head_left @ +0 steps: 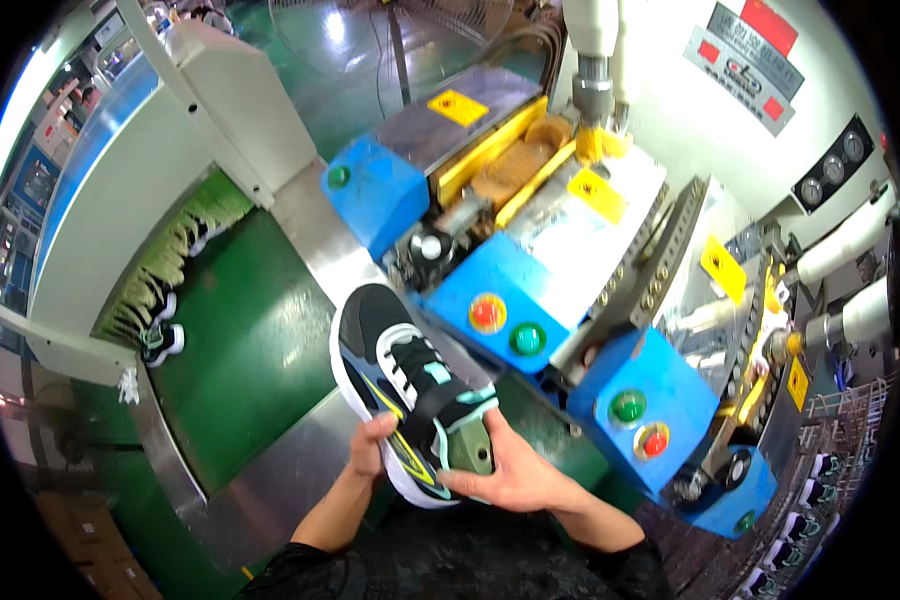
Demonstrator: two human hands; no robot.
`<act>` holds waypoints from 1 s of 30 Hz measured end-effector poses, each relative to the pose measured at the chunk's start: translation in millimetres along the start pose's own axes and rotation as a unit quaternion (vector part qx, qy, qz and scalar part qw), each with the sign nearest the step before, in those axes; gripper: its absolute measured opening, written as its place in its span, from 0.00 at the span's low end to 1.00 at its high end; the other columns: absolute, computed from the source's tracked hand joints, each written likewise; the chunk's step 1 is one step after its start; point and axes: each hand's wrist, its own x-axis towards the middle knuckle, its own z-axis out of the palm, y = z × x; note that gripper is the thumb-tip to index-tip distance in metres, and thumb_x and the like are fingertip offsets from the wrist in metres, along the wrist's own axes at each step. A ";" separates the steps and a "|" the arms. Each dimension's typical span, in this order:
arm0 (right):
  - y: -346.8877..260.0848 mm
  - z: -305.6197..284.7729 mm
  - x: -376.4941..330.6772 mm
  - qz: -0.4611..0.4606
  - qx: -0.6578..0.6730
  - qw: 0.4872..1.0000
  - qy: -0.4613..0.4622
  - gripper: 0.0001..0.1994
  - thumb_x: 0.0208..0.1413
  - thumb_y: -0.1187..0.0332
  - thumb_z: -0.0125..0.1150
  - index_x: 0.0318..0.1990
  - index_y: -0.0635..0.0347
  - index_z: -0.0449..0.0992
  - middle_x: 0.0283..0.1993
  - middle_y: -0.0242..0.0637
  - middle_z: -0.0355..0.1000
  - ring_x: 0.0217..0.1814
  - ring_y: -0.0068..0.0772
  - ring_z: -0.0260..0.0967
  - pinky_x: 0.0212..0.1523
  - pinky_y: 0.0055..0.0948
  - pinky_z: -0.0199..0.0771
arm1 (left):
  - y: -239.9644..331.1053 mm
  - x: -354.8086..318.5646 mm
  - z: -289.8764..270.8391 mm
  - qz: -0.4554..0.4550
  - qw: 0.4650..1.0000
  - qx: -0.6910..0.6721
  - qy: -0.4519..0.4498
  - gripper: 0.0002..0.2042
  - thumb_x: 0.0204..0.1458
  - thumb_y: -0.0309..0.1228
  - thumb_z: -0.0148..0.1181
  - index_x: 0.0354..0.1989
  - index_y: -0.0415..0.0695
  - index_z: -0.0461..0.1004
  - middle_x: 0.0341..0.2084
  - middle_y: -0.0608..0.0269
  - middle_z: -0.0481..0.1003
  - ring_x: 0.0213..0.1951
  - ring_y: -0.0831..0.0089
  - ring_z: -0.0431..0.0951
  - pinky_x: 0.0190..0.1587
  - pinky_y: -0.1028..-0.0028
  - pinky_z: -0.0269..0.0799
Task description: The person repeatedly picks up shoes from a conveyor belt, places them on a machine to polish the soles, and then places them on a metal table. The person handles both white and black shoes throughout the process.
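Observation:
Between my two hands is a black sneaker (375, 325) with a white sole and yellow and mint trim, its toe pointing away from me. My left hand (370, 446) grips the sole edge on the left, thumb against the side. At the heel end, my right hand (515, 468) is closed around the collar and a green shoe last (473, 450) that sticks out of the shoe's opening. The fingers under the shoe are hidden. Just beyond the toe stands a pressing machine with blue control boxes (505, 300).
On the left, a green conveyor belt (260, 340) runs out of a tunnel with a fringed curtain (155, 265); more sneakers (162, 343) sit at its mouth. A wire rack (820, 500) with several shoes stands at right. A fan (395, 50) is at the back.

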 end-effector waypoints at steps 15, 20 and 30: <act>-121.2 -40.1 237.8 0.039 -0.065 0.997 -0.008 0.55 0.55 0.63 0.73 0.74 0.72 0.32 0.69 0.53 0.56 0.72 0.44 0.58 0.70 0.38 0.57 | 135.9 190.7 -19.2 0.045 0.998 -0.048 -0.013 0.38 0.55 0.57 0.47 0.65 0.36 0.67 0.57 0.47 0.75 0.55 0.55 0.78 0.60 0.58 0.73; -122.2 -28.5 273.0 0.029 -0.141 0.988 -0.049 0.55 0.55 0.63 0.73 0.74 0.71 0.31 0.70 0.53 0.55 0.73 0.43 0.56 0.71 0.37 0.57 | 149.6 194.5 -49.2 0.094 0.989 -0.111 -0.001 0.36 0.56 0.52 0.47 0.65 0.33 0.66 0.59 0.47 0.73 0.59 0.57 0.76 0.65 0.59 0.67; -120.9 -24.3 301.1 0.088 -0.093 0.991 -0.023 0.53 0.53 0.62 0.75 0.74 0.68 0.38 0.68 0.51 0.59 0.72 0.43 0.58 0.71 0.38 0.57 | 163.7 206.1 -63.9 0.100 0.991 -0.084 -0.035 0.40 0.57 0.53 0.49 0.70 0.34 0.58 0.64 0.45 0.67 0.64 0.53 0.71 0.68 0.56 0.64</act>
